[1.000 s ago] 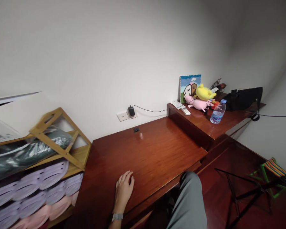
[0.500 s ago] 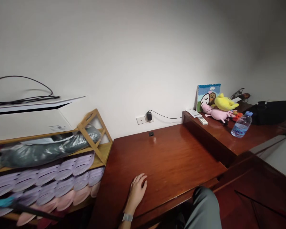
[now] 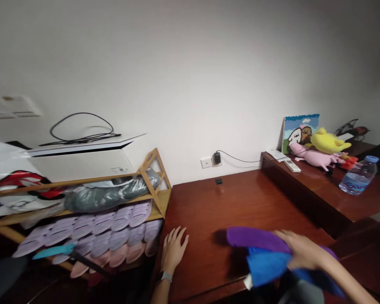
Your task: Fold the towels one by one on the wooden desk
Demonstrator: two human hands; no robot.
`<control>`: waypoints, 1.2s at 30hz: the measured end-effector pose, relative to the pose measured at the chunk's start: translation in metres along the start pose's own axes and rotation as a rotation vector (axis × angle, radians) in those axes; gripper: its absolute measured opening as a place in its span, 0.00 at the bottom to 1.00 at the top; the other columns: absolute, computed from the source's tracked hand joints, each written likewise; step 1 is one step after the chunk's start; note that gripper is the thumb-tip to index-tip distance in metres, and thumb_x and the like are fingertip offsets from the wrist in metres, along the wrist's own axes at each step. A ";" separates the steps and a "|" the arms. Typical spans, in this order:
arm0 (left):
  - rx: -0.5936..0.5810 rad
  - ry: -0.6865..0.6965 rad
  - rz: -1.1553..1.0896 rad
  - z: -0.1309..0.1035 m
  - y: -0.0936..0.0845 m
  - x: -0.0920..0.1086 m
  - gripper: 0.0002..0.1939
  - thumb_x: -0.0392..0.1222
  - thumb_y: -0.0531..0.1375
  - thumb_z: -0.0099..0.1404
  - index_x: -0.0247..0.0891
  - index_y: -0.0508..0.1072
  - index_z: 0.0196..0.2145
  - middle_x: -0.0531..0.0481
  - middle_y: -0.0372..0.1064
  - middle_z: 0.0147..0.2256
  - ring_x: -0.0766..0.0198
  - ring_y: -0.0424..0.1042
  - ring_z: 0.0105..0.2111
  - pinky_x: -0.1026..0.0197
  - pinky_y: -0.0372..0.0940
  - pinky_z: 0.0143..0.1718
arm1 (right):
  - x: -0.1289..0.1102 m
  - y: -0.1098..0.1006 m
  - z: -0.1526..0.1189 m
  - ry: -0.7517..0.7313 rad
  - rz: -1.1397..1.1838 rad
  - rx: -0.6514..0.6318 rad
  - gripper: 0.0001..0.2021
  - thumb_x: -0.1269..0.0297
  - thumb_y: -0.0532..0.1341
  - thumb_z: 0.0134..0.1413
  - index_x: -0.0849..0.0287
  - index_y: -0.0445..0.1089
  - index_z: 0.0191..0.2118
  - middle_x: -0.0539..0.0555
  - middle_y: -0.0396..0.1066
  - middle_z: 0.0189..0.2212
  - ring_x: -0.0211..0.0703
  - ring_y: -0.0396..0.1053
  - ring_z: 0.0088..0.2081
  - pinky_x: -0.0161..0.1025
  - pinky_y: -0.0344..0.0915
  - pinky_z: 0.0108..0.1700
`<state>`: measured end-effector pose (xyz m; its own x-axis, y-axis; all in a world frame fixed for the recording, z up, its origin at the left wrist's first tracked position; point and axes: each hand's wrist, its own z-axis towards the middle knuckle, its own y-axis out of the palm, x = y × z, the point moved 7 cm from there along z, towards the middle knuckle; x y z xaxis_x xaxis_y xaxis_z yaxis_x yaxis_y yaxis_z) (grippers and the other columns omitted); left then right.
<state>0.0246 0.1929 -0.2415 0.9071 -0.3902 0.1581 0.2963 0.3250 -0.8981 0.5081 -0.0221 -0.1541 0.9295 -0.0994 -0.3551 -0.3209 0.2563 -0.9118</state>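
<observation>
Purple-and-blue fabric [image 3: 256, 237] sits at the front edge of the desk [image 3: 202, 211], low on the right; whether it is one piece or two we cannot tell.

From the left, we count two paper notices [image 3: 19, 106] on the wall, one printed plastic bag [image 3: 6, 158], one white box [image 3: 82, 164] topped by one looped black cable [image 3: 91, 137], and one wooden rack [image 3: 162, 198]. It holds one plastic-wrapped bundle [image 3: 104, 199], two rows of lavender clogs [image 3: 123, 217] and a row of pink clogs [image 3: 118, 254].

Our left hand [image 3: 173, 249], wearing one watch [image 3: 166, 276], lies palm down with fingers loosely spread. Beyond are two wall plates [image 3: 205, 162] and one black adapter [image 3: 217, 157]. Our right hand [image 3: 304, 250] clasps the fabric, its fingertips hidden. On the raised right section are one dog picture [image 3: 300, 123], one white remote [image 3: 292, 166], two plush toys [image 3: 328, 141], one yellow and one pink, and one water bottle [image 3: 356, 180].

Half a second ago, neither our right hand nor the fabric showed. Since then the view has swung left, bringing in the notices, and our left hand has moved nearer the desk's left edge.
</observation>
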 end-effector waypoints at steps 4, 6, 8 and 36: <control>0.013 -0.024 -0.036 -0.002 -0.002 0.000 0.20 0.47 0.56 0.71 0.47 0.77 0.58 0.45 0.74 0.60 0.49 0.69 0.62 0.43 0.61 0.64 | -0.146 0.011 0.144 -0.341 0.001 -0.114 0.43 0.64 0.70 0.45 0.43 0.62 0.70 0.58 0.71 0.62 0.58 0.68 0.61 0.53 0.62 0.63; 0.015 -0.039 -0.045 -0.003 -0.002 -0.003 0.20 0.47 0.56 0.71 0.47 0.78 0.57 0.46 0.75 0.59 0.49 0.69 0.62 0.43 0.61 0.65 | -0.204 0.018 0.194 -0.362 -0.002 0.043 0.35 0.65 0.65 0.55 0.47 0.63 0.69 0.59 0.69 0.63 0.56 0.66 0.62 0.55 0.57 0.66; 0.020 -0.047 -0.052 -0.004 -0.003 -0.004 0.20 0.46 0.56 0.72 0.47 0.78 0.57 0.47 0.75 0.59 0.50 0.69 0.62 0.43 0.61 0.65 | -0.235 0.037 0.213 -0.338 0.028 0.148 0.25 0.65 0.60 0.62 0.51 0.69 0.64 0.59 0.70 0.62 0.53 0.67 0.62 0.54 0.55 0.67; 0.060 0.011 0.055 -0.029 0.042 -0.031 0.25 0.45 0.60 0.66 0.59 0.75 0.61 0.51 0.74 0.60 0.46 0.74 0.59 0.40 0.71 0.58 | -0.207 0.225 0.344 -0.117 -0.082 0.001 0.29 0.69 0.59 0.59 0.51 0.65 0.66 0.64 0.66 0.63 0.62 0.64 0.59 0.54 0.60 0.58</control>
<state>0.0002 0.1940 -0.2959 0.9192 -0.3798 0.1041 0.2638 0.3975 -0.8789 0.3058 0.3869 -0.2150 0.9676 -0.0073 -0.2524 -0.2424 0.2528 -0.9367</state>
